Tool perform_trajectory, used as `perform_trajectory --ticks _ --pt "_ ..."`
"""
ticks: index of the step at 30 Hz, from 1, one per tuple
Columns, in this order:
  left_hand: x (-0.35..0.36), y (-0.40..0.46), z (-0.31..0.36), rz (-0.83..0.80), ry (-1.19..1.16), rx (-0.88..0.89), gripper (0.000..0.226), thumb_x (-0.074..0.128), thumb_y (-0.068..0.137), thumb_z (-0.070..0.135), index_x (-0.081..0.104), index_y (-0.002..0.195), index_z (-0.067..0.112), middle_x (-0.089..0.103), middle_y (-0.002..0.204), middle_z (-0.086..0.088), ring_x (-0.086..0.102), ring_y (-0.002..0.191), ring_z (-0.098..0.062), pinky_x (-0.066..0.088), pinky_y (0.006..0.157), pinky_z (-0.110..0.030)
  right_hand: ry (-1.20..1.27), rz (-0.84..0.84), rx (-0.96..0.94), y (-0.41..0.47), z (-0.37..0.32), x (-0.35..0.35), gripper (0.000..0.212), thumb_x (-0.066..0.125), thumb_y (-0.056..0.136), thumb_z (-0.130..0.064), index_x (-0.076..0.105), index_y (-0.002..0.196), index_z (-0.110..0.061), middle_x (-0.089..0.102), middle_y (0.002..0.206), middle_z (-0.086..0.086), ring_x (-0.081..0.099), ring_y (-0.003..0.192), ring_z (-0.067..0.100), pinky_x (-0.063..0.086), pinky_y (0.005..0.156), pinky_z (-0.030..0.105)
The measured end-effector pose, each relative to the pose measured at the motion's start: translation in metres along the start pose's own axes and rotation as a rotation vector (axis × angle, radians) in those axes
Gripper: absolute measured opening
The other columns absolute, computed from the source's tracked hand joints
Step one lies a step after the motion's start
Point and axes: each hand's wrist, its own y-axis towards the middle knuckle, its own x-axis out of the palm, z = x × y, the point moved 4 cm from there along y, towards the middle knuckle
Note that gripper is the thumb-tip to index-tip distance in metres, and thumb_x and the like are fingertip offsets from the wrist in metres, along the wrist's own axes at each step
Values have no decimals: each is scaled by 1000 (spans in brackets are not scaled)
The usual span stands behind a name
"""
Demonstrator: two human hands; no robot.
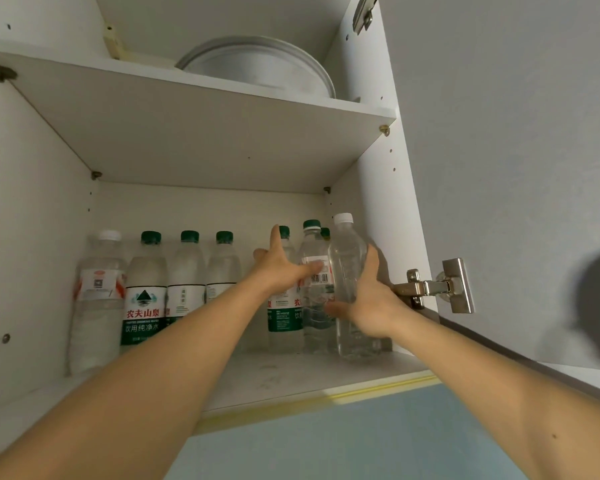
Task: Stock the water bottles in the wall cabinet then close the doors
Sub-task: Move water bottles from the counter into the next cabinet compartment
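The open wall cabinet's lower shelf (291, 379) carries several water bottles in a row. At the right end my right hand (369, 299) grips a clear, label-free bottle with a white cap (347, 258), which stands upright on the shelf near the cabinet's right wall. My left hand (281, 263) is spread open, fingers straight, against the green-capped bottles (314, 271) beside it. Further left stand three green-capped bottles (146, 289) and a white-capped bottle with a red label (97, 292).
The upper shelf (201, 109) holds a stack of white round plates (260, 67). The right door (520, 174) stands open, hung on a metal hinge (440, 287). A blue wall (343, 445) lies below the cabinet.
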Motion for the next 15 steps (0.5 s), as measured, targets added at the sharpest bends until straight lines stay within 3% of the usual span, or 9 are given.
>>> perform_trajectory --ticks 3,7,10,12,15 --pt "-4 -1 -3 37 -8 56 111 74 81 60 2 161 36 20 160 -15 38 140 -39 38 111 -51 26 -11 2 -3 -1 0 126 76 90 -33 -34 150 -33 54 144 13 66 103 24 55 88 37" --pt "-24 -11 7 131 -12 273 90 62 84 70 31 157 27 29 160 -10 34 145 -31 34 117 -52 74 -72 -44 -10 -10 2 124 77 88 -37 -28 153 -32 55 142 6 64 107 22 52 90 33" --pt "-22 -29 19 45 -82 353 95 56 78 76 40 151 18 44 151 -7 48 131 -21 45 104 -41 96 -123 -47 -15 -19 8 113 75 89 -42 -14 156 -26 56 140 3 63 113 23 52 101 42" --pt "-12 -40 25 -47 -125 340 96 61 74 73 39 150 19 51 141 -1 53 123 -18 49 95 -33 45 -134 -40 -18 -21 11 102 71 91 -47 -4 156 -23 59 137 5 64 109 22 54 97 41" --pt "0 -44 28 -59 -187 341 85 82 75 51 42 143 19 55 119 14 58 108 -6 47 79 -16 -111 -168 -42 -21 -19 13 101 67 91 -55 -3 157 -24 62 126 5 65 91 15 55 74 30"
